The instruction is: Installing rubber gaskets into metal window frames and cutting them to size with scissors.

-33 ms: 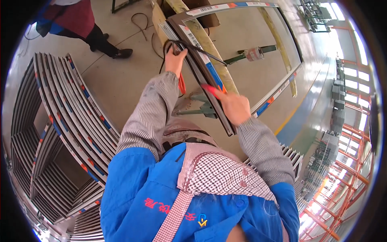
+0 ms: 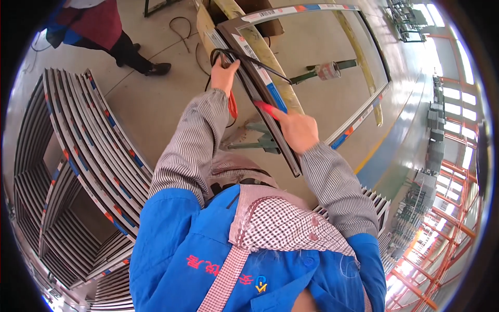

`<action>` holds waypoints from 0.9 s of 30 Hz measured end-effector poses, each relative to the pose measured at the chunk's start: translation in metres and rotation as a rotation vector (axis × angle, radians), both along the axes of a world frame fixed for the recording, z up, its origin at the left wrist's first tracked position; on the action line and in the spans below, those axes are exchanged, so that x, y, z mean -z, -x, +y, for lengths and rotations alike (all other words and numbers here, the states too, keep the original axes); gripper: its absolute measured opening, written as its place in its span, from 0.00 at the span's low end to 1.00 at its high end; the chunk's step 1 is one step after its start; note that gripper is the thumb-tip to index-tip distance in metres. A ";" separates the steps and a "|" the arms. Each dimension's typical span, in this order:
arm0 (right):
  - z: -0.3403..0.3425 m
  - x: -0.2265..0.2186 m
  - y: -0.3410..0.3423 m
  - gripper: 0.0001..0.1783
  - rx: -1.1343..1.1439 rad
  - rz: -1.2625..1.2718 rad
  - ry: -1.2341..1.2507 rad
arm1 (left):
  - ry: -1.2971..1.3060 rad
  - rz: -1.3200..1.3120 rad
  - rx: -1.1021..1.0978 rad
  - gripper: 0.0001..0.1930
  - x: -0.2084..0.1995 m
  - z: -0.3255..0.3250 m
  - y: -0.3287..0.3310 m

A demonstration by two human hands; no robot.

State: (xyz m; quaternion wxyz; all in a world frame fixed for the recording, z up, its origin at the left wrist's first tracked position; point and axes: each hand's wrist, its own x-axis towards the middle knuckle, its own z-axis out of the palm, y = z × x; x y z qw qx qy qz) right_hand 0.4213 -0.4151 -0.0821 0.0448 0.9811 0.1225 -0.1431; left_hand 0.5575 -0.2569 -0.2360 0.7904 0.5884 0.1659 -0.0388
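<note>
A brown window frame (image 2: 290, 151) lies in front of me, with printed tape along its sides. My left hand (image 2: 223, 77) is closed around a black rubber strip (image 2: 260, 64) at the frame's left side. The strip loops over the hand and trails across the frame. Red handles (image 2: 232, 106) of a tool hang beneath this hand; the rest of it is hidden. My right hand (image 2: 299, 129) has its fingers curled, and a slim red piece (image 2: 266, 108) at its index finger touches the near left side of the frame. Whether that is a finger cover or a held tool, I cannot tell.
Padded yellow bars (image 2: 291, 99) of a green stand support the frame. A can (image 2: 328, 70) sits on the stand's crossbar. Stacked frames (image 2: 99, 151) fill the left. Another person (image 2: 112, 36) stands at the far left. A cable (image 2: 181, 31) lies on the floor.
My right hand has slid a little up and left along the frame's side. My left hand has shifted slightly left, and the red handles moved with it.
</note>
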 end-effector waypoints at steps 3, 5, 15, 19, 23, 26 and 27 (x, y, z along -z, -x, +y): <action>0.015 -0.004 -0.028 0.22 0.012 0.025 0.003 | 0.055 0.030 -0.039 0.13 -0.003 0.026 -0.040; 0.024 -0.018 -0.027 0.24 0.097 0.206 0.018 | 0.098 0.033 -0.124 0.13 0.005 0.051 -0.070; 0.083 0.022 -0.155 0.21 0.015 -0.080 -0.068 | -0.117 0.104 0.160 0.19 0.028 0.091 -0.183; 0.080 0.009 -0.160 0.22 0.094 0.075 -0.106 | -0.118 0.133 0.236 0.17 0.038 0.097 -0.189; 0.093 -0.016 -0.168 0.22 0.052 0.188 0.017 | -0.086 0.201 0.278 0.16 0.049 0.101 -0.192; 0.106 0.027 -0.201 0.21 0.037 -0.029 -0.026 | -0.069 0.252 0.321 0.15 0.044 0.095 -0.187; 0.112 0.031 -0.207 0.19 0.026 -0.064 -0.024 | 0.000 0.271 0.266 0.15 0.044 0.093 -0.183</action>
